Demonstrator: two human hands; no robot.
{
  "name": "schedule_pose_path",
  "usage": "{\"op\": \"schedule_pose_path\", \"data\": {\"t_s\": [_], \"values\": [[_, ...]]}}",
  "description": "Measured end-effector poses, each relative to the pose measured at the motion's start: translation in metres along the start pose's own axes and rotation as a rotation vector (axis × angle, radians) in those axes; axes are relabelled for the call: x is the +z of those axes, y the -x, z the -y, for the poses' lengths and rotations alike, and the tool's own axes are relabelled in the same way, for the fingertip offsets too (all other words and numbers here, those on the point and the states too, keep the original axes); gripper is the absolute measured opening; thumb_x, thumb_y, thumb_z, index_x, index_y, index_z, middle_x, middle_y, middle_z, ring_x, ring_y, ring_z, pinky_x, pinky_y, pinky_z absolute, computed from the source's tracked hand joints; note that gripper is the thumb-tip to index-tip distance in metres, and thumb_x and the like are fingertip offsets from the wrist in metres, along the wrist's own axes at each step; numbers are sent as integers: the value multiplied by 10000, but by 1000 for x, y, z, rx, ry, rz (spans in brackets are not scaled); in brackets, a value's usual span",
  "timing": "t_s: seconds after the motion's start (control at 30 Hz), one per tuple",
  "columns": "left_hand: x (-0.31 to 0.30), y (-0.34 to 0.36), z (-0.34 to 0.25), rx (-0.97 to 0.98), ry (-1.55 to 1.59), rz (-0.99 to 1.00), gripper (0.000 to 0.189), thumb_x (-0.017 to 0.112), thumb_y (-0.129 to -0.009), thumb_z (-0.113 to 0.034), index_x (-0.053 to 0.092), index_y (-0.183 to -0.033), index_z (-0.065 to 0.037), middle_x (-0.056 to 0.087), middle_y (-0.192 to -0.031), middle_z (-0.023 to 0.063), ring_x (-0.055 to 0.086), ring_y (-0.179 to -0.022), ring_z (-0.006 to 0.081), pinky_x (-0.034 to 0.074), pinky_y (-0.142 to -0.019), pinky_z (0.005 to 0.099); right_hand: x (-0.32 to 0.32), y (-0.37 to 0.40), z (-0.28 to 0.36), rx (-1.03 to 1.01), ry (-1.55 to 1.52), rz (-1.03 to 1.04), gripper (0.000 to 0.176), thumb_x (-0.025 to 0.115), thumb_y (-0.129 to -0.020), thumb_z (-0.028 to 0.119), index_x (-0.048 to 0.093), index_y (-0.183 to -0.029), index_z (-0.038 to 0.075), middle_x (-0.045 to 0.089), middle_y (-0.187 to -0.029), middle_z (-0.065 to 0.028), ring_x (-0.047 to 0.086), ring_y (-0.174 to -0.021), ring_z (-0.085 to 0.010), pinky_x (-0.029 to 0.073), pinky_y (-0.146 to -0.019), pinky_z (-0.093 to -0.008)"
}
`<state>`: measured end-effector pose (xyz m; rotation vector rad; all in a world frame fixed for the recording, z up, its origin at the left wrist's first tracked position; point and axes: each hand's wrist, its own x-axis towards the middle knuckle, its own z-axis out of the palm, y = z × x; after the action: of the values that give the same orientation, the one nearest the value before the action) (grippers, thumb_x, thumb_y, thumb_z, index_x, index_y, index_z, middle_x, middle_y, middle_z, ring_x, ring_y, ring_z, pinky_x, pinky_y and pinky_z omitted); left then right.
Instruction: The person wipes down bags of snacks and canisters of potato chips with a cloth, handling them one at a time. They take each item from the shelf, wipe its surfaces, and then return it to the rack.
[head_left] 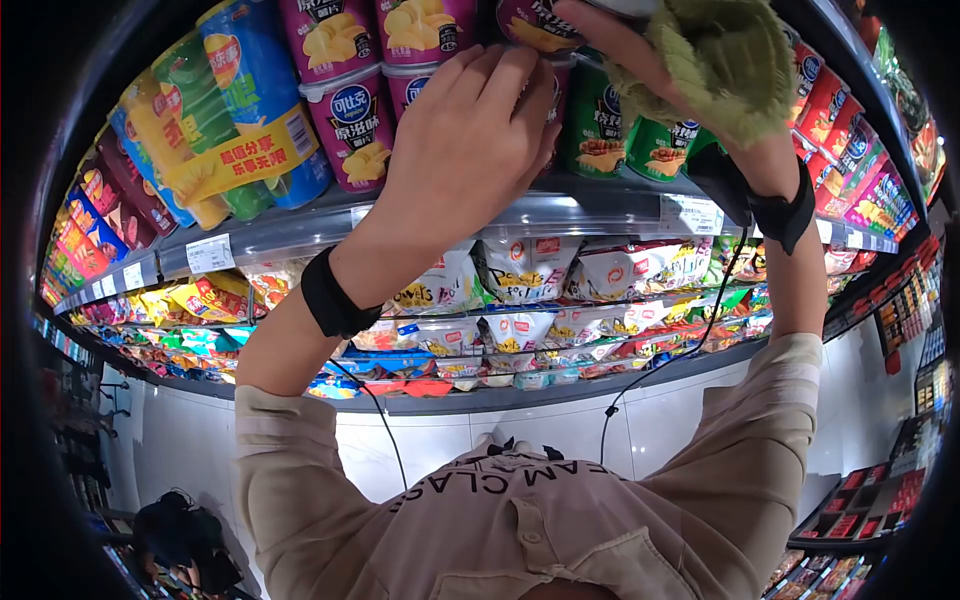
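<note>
My left hand [475,145] reaches over the front row of purple potato chip tubs [355,130], its fingers bent around a tilted purple chip tub [540,22] at the top edge. Part of that tub and my left fingertips are hidden. A fuzzy green cloth [722,70] is bunched in my right hand [640,50], whose extended finger lies along the tilted tub near its silvery end. Green chip tubs [597,130] stand just below the cloth. Both wrists wear black bands with thin cables.
Tall chip canisters [235,90] in a yellow wrap stand left on the shelf, red chip tubs [822,95] right. The shelf's front edge [570,215] carries price tags. Bagged snacks [525,270] fill the tiers below. A dark-clothed person [180,540] is at lower left.
</note>
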<state>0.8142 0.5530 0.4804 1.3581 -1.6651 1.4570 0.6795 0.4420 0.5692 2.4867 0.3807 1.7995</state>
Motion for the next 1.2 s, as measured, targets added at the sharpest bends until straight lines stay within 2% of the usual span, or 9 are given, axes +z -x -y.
{"op": "schedule_pose_path", "data": {"t_s": [0.1,0.2,0.33,0.53,0.67,0.87,1.0,1.1,1.2], "values": [[0,0,2,7,41,12,372,708,-681,-157,611,-1017,-31,551,-992,71,566,-866,250,484,-722,340,1,-3,-5,-88,10,25,487,795,-666,186,486,-1025,73,560,-747,-30,498,-642,-91,421,-581,-231],[-5,-2,1,-14,49,38,339,706,-676,-151,613,-982,-36,566,-950,50,566,-829,237,460,-714,339,2,-4,-7,14,-49,19,465,779,-692,173,490,-1040,64,575,-771,-34,513,-656,-89,425,-580,-233],[-6,-5,14,-18,-14,-10,288,710,-677,-165,620,-936,-75,576,-918,21,557,-831,218,418,-733,340,3,-11,-22,-155,42,-7,416,724,-772,261,522,-1060,39,603,-923,-81,573,-853,-165,445,-729,-284],[-16,-18,25,-45,-328,-151,248,716,-701,-256,638,-924,-183,585,-939,-60,526,-911,161,311,-806,339,-2,-14,-26,-81,99,6,412,722,-770,302,575,-1015,6,592,-925,-106,568,-854,-204,441,-751,-302],[-14,-15,26,-66,-357,-158,264,720,-695,-266,641,-938,-201,581,-959,-68,518,-929,158,277,-837,353,-3,-19,-35,-215,196,5,402,718,-771,306,589,-1007,6,580,-936,-109,558,-866,-225,439,-756,-311],[-13,-12,23,-54,-316,-107,272,715,-696,-269,642,-948,-197,576,-975,-73,510,-951,155,271,-851,360,-3,-22,-37,-218,110,45,377,705,-781,284,593,-1018,14,576,-964,-114,553,-893,-238,437,-769,-316],[-13,-14,17,-26,-269,-85,284,708,-696,-270,641,-955,-174,574,-995,-61,508,-955,161,288,-843,362,3,-25,-32,-323,272,10,352,691,-789,263,595,-999,-2,593,-945,-133,575,-861,-260,452,-747,-330],[-11,-9,8,-67,-222,-34,302,697,-703,-275,634,-976,-162,574,-1013,-47,506,-967,170,298,-841,367,6,-26,-32,-127,84,40,312,679,-791,238,597,-950,-18,610,-899,-156,591,-805,-291,466,-698,-340],[-10,-3,-1,-101,-185,27,325,684,-715,-280,619,-1007,-153,574,-1028,-29,503,-982,182,302,-855,374,8,-27,-33,-302,121,41,248,668,-786,196,593,-886,-18,611,-801,-164,591,-723,-322,471,-640,-351]]}}
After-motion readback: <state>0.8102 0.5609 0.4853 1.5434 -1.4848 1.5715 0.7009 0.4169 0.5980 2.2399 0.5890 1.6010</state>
